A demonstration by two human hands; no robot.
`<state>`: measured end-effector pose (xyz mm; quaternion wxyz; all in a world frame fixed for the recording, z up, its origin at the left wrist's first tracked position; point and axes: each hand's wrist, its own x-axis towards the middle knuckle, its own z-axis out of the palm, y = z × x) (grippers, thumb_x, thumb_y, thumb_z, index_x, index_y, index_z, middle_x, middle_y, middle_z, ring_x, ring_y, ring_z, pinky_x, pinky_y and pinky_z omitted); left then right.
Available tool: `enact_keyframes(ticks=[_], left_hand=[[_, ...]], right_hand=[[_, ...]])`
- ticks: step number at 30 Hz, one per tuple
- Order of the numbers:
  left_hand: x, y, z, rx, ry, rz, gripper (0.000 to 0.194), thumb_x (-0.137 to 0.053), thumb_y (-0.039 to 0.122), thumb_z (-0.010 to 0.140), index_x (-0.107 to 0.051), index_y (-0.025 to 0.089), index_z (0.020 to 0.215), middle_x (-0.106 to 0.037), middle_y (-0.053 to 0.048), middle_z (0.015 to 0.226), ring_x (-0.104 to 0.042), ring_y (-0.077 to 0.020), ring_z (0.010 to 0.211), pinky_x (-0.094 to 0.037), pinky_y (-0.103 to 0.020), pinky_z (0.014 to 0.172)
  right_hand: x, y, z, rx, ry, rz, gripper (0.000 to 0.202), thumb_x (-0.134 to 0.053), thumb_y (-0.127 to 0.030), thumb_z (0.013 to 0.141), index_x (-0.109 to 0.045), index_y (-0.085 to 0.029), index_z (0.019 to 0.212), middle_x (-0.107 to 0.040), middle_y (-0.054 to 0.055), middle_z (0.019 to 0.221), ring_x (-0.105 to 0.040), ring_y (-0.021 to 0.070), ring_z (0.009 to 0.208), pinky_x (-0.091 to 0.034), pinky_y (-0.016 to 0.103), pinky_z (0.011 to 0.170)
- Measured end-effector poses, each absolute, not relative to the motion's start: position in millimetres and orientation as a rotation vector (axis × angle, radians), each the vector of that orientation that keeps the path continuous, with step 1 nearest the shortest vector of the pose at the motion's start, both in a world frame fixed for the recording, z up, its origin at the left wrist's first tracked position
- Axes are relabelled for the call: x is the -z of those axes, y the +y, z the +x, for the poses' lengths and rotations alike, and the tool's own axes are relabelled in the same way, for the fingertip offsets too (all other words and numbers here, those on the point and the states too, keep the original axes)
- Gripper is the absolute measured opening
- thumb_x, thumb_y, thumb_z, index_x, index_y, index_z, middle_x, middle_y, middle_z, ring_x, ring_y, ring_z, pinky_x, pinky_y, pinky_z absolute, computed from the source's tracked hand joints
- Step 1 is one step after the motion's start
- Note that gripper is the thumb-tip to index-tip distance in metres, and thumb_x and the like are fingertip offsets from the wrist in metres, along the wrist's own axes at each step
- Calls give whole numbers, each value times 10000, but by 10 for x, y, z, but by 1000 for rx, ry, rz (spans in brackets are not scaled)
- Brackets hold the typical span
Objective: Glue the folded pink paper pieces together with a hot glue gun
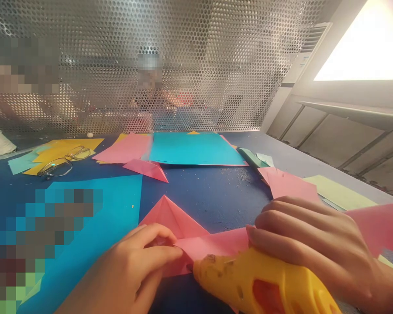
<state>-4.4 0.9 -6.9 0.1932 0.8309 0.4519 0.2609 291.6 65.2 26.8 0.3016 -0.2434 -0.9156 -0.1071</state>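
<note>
Left hand pinching folded pink paper flat on blue table; right hand wrapped around yellow glue gun, nozzle at the fold. Folding seemingly done, gluing apparently just starting.

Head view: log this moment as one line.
left hand: pinching folded pink paper | right hand: gripping yellow glue gun, nozzle at the paper | nearby: eyeglasses, teal sheet on blue table
</note>
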Motion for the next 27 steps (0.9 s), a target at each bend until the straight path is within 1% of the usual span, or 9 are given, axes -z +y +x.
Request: enact_keyframes(ticks=[2, 3, 8, 13, 19, 22, 25, 27], left_hand=[[70, 2, -44, -728, 1257, 2324, 401, -472, 90, 922, -655, 405, 1088, -671, 135, 1123, -676, -29, 966, -509, -71, 842], [65, 2, -42, -724, 1267, 2315, 399, -470, 90, 922, -654, 403, 1086, -670, 135, 1124, -675, -29, 969, -508, -71, 841], [14, 24, -21, -606, 1348, 2268, 370, -467, 99, 921, -667, 383, 1048, -668, 129, 1113, -672, -37, 968, -510, -85, 831], [-5, 13, -12, -606, 1353, 2253, 340, -464, 127, 935, -667, 379, 1040, -663, 126, 1102, -666, -36, 962, -502, -85, 829], [12, -11, -1, -696, 1374, 2217, 339, -459, 151, 929, -667, 405, 1013, -658, 160, 1098, -659, -10, 956, -477, -59, 831], [16, -18, -1, -688, 1367, 2208, 339, -453, 157, 931, -668, 404, 1017, -656, 157, 1095, -657, -9, 955, -477, -56, 825], [24, -15, -6, -671, 1361, 2210, 341, -456, 148, 930, -669, 397, 1025, -659, 153, 1101, -659, -12, 963, -480, -60, 834], [29, -4, -8, -678, 1351, 2218, 345, -462, 141, 925, -672, 395, 1025, -661, 148, 1099, -662, -15, 958, -483, -62, 835]], right_hand=[[-300, 659, 2878, 442, -2497, -473, 160, -455, -142, 953, -524, -277, 1005, -576, -25, 634, -553, 189, 553, -458, 353, 552], [-311, 663, 2861, 503, -2513, -419, 178, -434, -108, 951, -505, -257, 1018, -561, -20, 637, -538, 189, 548, -443, 352, 537], [-325, 675, 2823, 579, -2483, -387, 172, -399, -76, 989, -492, -221, 995, -528, -19, 653, -499, 172, 545, -401, 330, 509], [-319, 677, 2841, 580, -2490, -378, 184, -391, -63, 1001, -505, -206, 1001, -538, -13, 648, -520, 175, 562, -393, 334, 516], [-313, 692, 2867, 601, -2472, -364, 180, -378, -84, 1016, -522, -189, 1036, -553, -4, 632, -533, 187, 551, -361, 347, 495], [-326, 693, 2859, 617, -2472, -360, 134, -395, -181, 1049, -528, -190, 1050, -552, -4, 627, -541, 193, 548, -364, 352, 490], [-341, 686, 2852, 635, -2468, -356, 172, -400, -292, 1072, -540, -195, 1049, -564, 1, 627, -544, 194, 540, -376, 356, 488], [-348, 677, 2850, 639, -2462, -357, 153, -402, -255, 1067, -543, -199, 1050, -574, 2, 626, -548, 192, 542, -385, 355, 491]])
